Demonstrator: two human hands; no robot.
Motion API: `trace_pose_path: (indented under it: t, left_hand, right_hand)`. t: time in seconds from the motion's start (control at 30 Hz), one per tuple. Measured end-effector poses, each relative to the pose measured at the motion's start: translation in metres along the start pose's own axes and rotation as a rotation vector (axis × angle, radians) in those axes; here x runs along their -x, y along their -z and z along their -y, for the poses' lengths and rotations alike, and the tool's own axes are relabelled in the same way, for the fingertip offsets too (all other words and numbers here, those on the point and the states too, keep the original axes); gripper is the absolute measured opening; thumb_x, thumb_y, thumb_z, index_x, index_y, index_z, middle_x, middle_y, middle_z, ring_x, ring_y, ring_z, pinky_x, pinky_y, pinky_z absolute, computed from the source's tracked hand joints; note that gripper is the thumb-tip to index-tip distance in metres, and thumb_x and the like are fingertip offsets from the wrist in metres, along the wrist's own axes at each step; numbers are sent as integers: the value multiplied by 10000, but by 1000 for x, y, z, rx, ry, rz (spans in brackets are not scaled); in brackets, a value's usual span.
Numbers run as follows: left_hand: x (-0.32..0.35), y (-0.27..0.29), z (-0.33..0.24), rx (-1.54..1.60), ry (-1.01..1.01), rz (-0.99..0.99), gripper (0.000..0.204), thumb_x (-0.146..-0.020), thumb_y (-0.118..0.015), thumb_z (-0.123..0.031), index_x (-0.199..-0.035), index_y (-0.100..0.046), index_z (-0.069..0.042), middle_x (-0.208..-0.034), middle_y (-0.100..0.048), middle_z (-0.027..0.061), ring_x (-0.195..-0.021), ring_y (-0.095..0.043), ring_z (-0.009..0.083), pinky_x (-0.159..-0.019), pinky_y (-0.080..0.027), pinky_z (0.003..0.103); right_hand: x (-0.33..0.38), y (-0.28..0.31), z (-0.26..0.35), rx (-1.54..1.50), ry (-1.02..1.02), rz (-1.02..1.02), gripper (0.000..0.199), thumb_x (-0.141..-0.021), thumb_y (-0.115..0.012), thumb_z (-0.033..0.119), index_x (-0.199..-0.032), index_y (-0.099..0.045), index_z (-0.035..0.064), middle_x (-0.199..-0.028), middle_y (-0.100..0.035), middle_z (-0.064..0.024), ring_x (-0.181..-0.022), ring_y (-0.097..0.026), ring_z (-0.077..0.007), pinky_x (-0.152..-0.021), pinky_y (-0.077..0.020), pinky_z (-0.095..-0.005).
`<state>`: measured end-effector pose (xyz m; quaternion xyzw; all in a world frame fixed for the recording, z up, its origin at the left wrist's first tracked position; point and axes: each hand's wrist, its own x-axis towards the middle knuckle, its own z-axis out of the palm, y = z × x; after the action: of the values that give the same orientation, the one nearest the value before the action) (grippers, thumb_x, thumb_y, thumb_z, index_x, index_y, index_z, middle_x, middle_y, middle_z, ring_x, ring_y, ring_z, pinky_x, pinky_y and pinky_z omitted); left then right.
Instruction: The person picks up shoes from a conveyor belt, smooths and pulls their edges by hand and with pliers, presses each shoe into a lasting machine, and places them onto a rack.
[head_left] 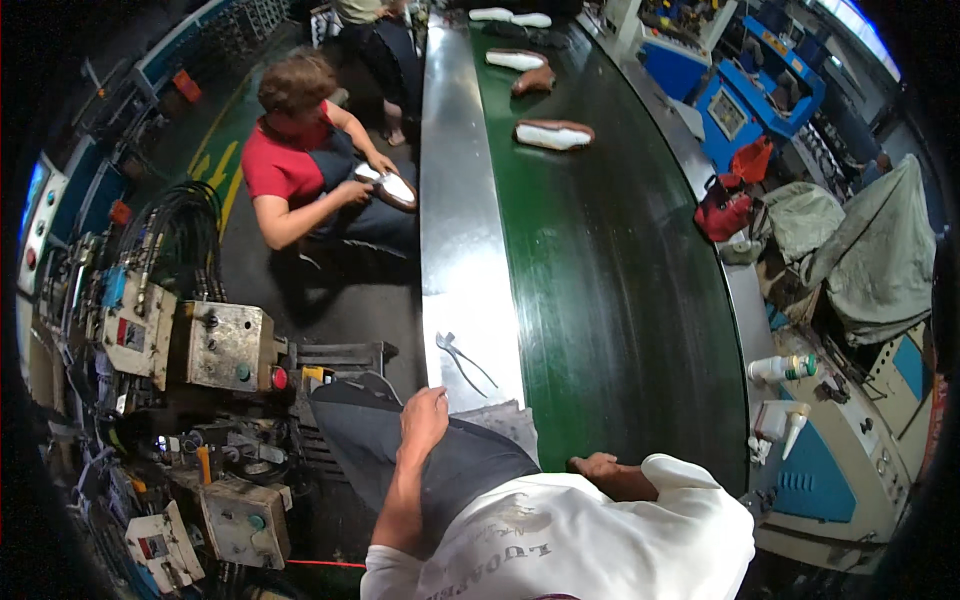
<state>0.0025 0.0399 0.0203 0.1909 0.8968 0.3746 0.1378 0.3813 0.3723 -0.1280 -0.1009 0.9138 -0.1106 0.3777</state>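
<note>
My left hand (425, 420) rests by my thigh at the near end of the metal ledge (465, 270). Its fingers reach toward the ledge's edge, loosely extended, and nothing shows in them. A pair of metal pincers (462, 358) lies on the ledge just beyond that hand. A grey cloth or sheet (505, 422) covers the ledge's near corner. Over the near end of the green conveyor belt (620, 300), my right hand (597, 465) lies with fingers slightly bent and apart, no object visible in it. My forearm and white sleeve partly hide its surroundings.
Several shoes, one a brown-and-white shoe (555, 134), lie along the far belt. At left, a seated person (300, 170) handles a white-soled shoe (388, 186). Control boxes (230, 345) crowd the left; bottles (783, 369) and a red bag (722, 208) line the right.
</note>
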Motion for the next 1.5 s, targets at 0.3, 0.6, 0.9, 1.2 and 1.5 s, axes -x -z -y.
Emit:
trace_pose_path:
  t: [0.3, 0.6, 0.9, 1.2, 1.5]
  left_hand:
    - [-179, -29, 32, 23, -138, -193, 313, -969, -544, 20, -1209, -743, 47, -1101, -729, 245, -1058, -679, 439, -981, -533, 512]
    - [-313, -106, 32, -92, -216, -253, 358, -951, -577, 32, -1289, -696, 31, -1145, -645, 200, -1119, -589, 414, -1002, -483, 503]
    - [-316, -99, 36, -291, -166, -272, 325, -895, -655, 6, -1219, -686, 8, -1090, -629, 190, -1006, -605, 400, -899, -502, 544]
    - [-319, -98, 23, -241, -95, -157, 385, -936, -643, -47, -1318, -641, -2, -1175, -667, 205, -1072, -636, 414, -964, -520, 571]
    - [-311, -110, 28, -244, -123, -232, 393, -882, -682, -23, -1274, -670, -17, -1129, -643, 199, -1068, -625, 418, -920, -520, 546]
  right_hand:
    - [-80, 122, -93, -696, -981, -759, 723, -925, -752, 333, -1463, -532, -97, -1439, -593, -334, -1387, -516, -500, -1217, -391, -524]
    - [-263, 446, -340, -487, -673, -1016, 783, -898, -728, 253, -1595, -457, 21, -1398, -646, -331, -1310, -622, -480, -1131, -491, -533]
    - [-394, 697, -467, -26, -580, -911, 737, -1013, -643, 247, -1689, -356, 313, -1559, -491, -343, -1415, -533, -513, -1151, -486, -566]
    - [-481, 751, -524, 171, -694, -557, 865, -973, -692, 403, -1690, -231, 554, -1690, -347, -342, -1543, -374, -558, -1236, -394, -579]
    - [-395, 639, -474, -407, -382, -764, 1248, -776, -835, 714, -1693, -334, 32, -1466, -642, -309, -1356, -630, -460, -1174, -484, -475]
